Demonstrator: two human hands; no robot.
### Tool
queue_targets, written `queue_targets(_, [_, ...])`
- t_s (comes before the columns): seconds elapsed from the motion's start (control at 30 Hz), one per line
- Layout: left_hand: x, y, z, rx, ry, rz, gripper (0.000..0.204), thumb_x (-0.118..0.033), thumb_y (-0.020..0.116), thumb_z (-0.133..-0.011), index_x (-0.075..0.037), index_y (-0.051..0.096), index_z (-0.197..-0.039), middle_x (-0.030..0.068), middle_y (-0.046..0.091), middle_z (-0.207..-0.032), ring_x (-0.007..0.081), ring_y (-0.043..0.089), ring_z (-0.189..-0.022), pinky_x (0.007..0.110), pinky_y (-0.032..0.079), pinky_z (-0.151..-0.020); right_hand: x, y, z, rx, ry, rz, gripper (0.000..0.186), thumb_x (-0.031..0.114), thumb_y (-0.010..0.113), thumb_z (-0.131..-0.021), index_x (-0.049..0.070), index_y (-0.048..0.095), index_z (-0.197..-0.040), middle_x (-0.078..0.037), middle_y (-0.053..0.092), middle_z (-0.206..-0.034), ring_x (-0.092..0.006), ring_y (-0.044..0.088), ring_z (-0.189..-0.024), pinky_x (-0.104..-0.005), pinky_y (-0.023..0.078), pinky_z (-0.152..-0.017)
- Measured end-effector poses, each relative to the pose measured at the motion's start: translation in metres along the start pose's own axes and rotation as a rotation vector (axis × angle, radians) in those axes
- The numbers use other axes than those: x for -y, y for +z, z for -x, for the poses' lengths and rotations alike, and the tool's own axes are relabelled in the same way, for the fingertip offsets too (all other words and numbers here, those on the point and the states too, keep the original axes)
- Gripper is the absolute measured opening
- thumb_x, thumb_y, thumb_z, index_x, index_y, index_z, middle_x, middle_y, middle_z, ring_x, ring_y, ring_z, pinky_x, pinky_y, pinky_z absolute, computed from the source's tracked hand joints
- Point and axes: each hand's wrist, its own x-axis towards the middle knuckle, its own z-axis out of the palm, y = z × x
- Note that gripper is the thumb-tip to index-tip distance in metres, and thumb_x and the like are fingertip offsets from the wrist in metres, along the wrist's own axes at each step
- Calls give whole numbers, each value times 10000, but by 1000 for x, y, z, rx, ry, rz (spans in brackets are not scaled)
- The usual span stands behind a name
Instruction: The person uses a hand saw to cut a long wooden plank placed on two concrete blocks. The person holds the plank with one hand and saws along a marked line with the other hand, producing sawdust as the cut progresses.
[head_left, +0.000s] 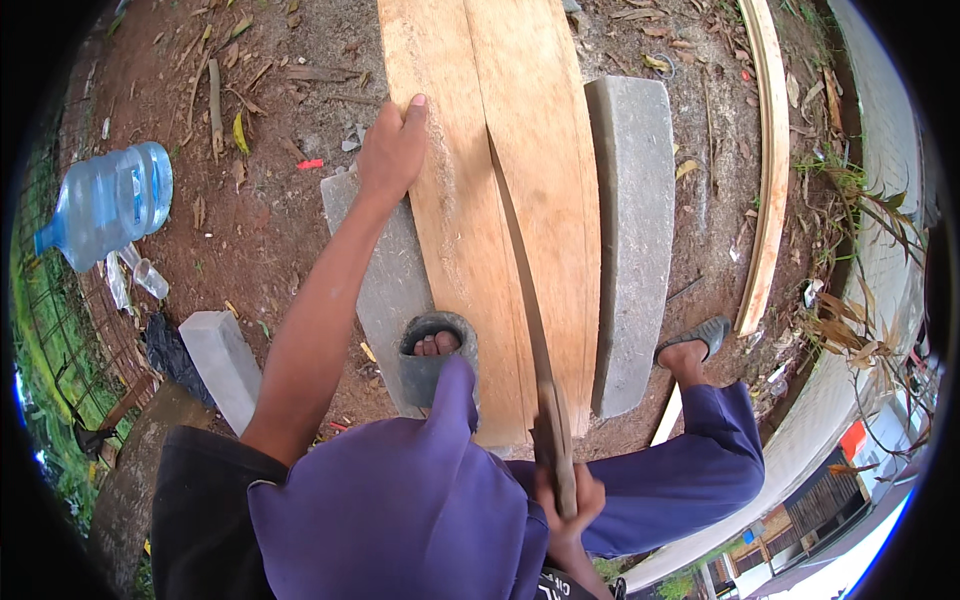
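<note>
A wide light-brown wooden board (550, 120) runs away from me, with a narrow slit along its length. My left hand (393, 150) grips the board's left edge, thumb on top; the fingers' undersides are hidden. Low in the view, my right hand (572, 497) is closed round the wooden handle of a handsaw (523, 250). The saw's long dark blade points away from me and sits in line with the slit, its far end meeting the cut. My left foot, in a dark sandal (428, 378), presses on the board's near left part.
Grey concrete blocks (640, 230) flank the board on both sides, and a smaller block (220, 360) lies at left. A blue water jug (115, 200) rests on the dirt. Long timber strips (768, 180) lie at right beside a pale wall (890, 130). My other sandalled foot (700, 345) is on the ground.
</note>
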Motion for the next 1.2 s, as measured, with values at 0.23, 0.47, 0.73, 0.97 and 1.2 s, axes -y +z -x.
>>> queue_targets(0.23, [-2, 7, -8, -16, 85, 23, 569, -556, 459, -1010, -4, 576, -937, 237, 678, -969, 424, 639, -967, 492, 451, -876, 6, 93, -173, -79, 31, -231, 165, 71, 675, -887, 37, 561, -773, -91, 535, -583, -157, 537, -493, -348, 417, -474])
queue_targets(0.47, [4, 2, -5, -29, 48, 6, 575, -557, 457, -1011, -2, 587, -937, 225, 678, -972, 412, 637, -962, 484, 451, -879, -8, -6, 19, 3, 24, 24, 139, 61, 777, -753, 21, 675, -839, -114, 622, -620, -264, 644, -488, -355, 507, -489])
queue_targets(0.73, [-4, 7, -6, 0, 94, 31, 577, -551, 450, -1014, 4, 587, -936, 235, 670, -968, 410, 634, -967, 477, 451, -875, 3, 96, -163, -67, 11, -243, 184, 96, 690, -892, 18, 550, -801, -90, 541, -602, -123, 502, -509, -358, 398, -471])
queue_targets(0.97, [3, 2, -4, -38, 49, 5, 577, -549, 448, -1014, 4, 590, -936, 239, 675, -980, 419, 640, -974, 483, 456, -872, -14, -6, 9, 33, -44, 18, 102, 19, 744, -772, -1, 654, -816, -111, 583, -572, -221, 626, -472, -356, 471, -468])
queue_targets(1.2, [-6, 8, -13, -50, 99, -14, 578, -548, 448, -1016, 5, 605, -961, 240, 678, -975, 418, 645, -980, 484, 462, -880, 10, 97, -176, -63, 41, -339, 207, 82, 671, -907, 11, 545, -760, -67, 521, -580, -69, 468, -539, -331, 396, -462])
